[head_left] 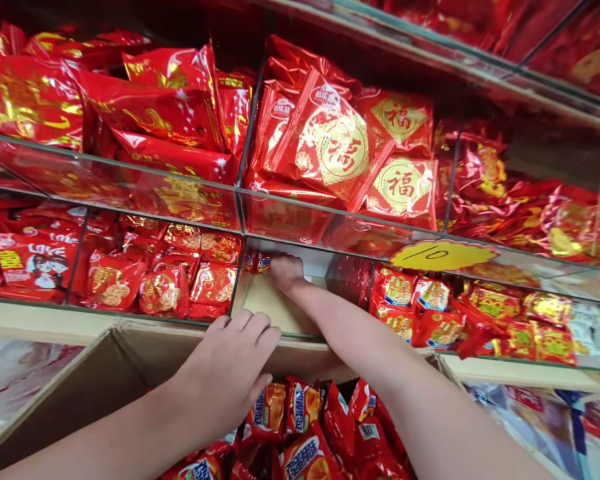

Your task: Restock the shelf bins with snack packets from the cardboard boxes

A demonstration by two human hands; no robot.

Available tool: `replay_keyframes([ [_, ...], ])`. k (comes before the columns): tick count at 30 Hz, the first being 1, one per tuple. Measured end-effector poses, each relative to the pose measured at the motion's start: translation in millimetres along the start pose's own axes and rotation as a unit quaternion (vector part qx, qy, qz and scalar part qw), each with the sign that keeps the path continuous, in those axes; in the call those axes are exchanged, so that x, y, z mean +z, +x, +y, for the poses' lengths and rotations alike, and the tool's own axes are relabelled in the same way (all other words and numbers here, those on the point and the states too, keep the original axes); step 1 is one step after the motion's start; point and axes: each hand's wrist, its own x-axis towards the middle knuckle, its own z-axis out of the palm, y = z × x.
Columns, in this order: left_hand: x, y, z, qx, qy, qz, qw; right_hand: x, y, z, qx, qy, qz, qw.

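Note:
My right hand (286, 272) reaches into a nearly bare shelf compartment (273, 303). Its fingers are curled at a small red and blue snack packet (258, 263) in the back left corner; the fingertips are partly hidden. My left hand (237, 363) hangs over the back rim of a cardboard box (105, 367), close to the compartment's front edge. Its fingers are loosely bent with the thumb apart, and nothing shows in them. Inside the box, below both arms, lie many red snack packets (305, 457) with blue and white lettering.
Neighbouring compartments hold red cookie packets (213, 283) on the left and other small packets (437, 327) on the right. A glass-fronted shelf above carries large red and gold bags (340, 147). A yellow price tag (443, 255) marked 10 is fixed to its edge.

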Motion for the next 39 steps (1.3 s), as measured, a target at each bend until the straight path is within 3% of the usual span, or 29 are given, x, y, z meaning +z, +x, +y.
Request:
replay_keyframes([
  [10,-1.2,-2.6,2.1,0.001,0.004,0.005,1.000,7.8,-9.4,-7.4,-0.117,0.015,-0.067,0.991],
  [14,-0.5,-1.9,1.7,0.003,0.014,0.003,1.000,8.7,-10.5,-5.4,-0.134,0.026,-0.074,0.988],
  [25,-4.0,-6.0,6.3,0.004,0.033,-0.019,0.999,-9.0,-9.0,-0.4,-0.068,0.052,-0.022,0.996],
  [31,2.6,-9.2,7.7,0.003,0.061,0.011,0.998,-5.5,-8.6,7.1,-0.045,0.061,-0.027,0.997],
  [39,6.7,-10.3,7.0,0.007,0.067,0.024,0.997,1.3,-4.6,11.3,-0.043,0.076,-0.081,0.993],
])
